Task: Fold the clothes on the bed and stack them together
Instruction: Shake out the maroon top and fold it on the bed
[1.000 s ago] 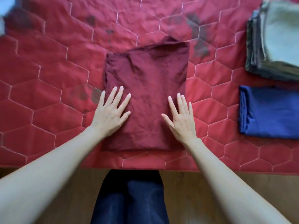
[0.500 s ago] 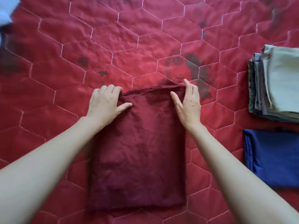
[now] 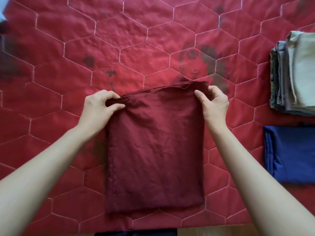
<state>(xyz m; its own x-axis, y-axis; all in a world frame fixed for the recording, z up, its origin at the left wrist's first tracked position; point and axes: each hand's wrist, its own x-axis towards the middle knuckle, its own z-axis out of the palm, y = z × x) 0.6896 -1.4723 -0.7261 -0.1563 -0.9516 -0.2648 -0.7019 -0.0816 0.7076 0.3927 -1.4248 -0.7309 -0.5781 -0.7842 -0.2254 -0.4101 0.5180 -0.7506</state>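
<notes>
Head-cam view looking down at a red quilt (image 3: 51, 79) w/ hexagon stitching. Left hand (image 3: 98, 109) pinches the far-left corner of a maroon cloth (image 3: 155, 150), thumb on top, fingers curled under the edge. The cloth lies mid-quilt, directly in front of the person: a folded rectangle, long axis running near-to-far, far edge lifted slightly off the quilt. Right hand (image 3: 214, 103) pinches the far-right corner, fingers curled behind; exact finger contact is hard to see. Gripping both far corners probably sets up folding that end toward the person, halving the length. At right, well apart from it, a grey stack (image 3: 293, 74) of folded items, and nearer, a folded blue cloth (image 3: 293, 152), likely awaiting stacking.
</notes>
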